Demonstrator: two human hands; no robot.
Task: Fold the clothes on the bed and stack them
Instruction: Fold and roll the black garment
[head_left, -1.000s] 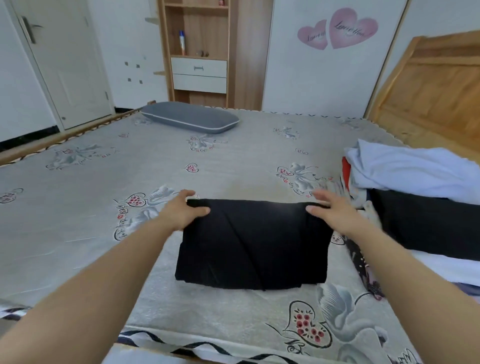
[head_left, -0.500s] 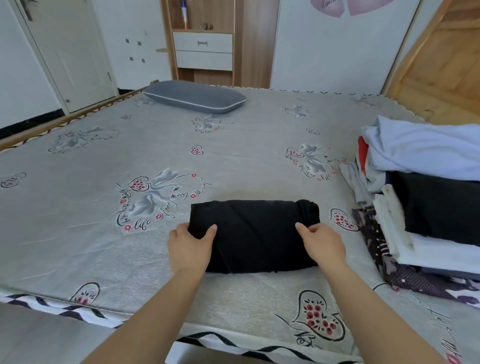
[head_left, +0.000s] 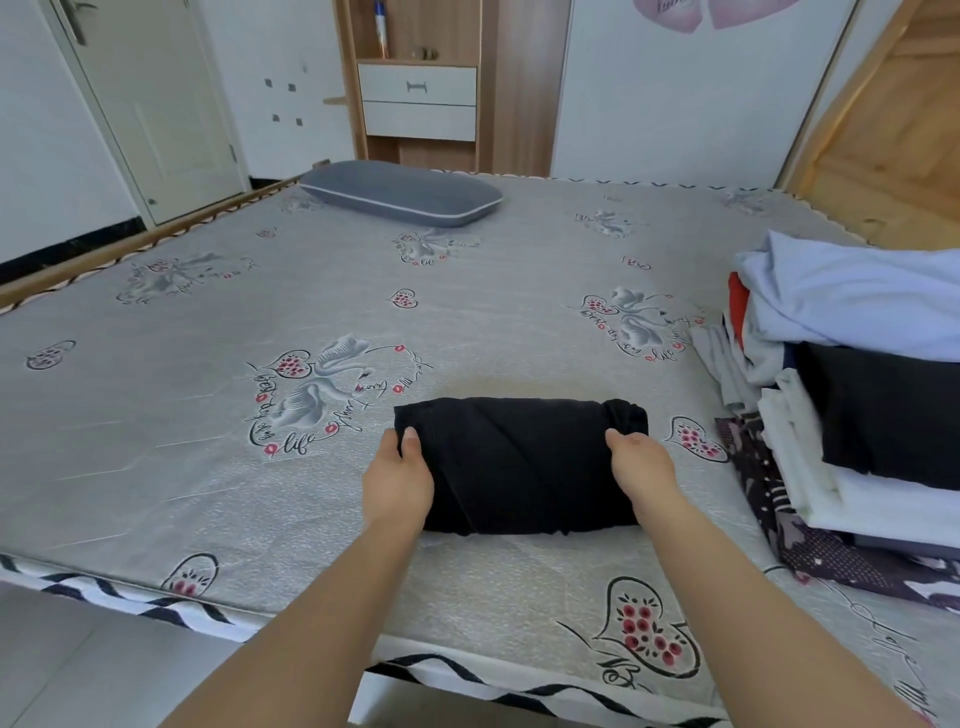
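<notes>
Now my left hand (head_left: 397, 480) and right hand (head_left: 641, 467) grip the two ends of the black garment (head_left: 519, 462), a soft, thick folded bundle lying on the bed (head_left: 156, 415) near its front edge. Lifted unevenly toward the stack (head_left: 857, 415), its limp layers could slip apart and unfold.

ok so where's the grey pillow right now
In the head view the grey pillow lies at the bed's far edge, left of centre, just in front of the wooden cabinet.
</notes>
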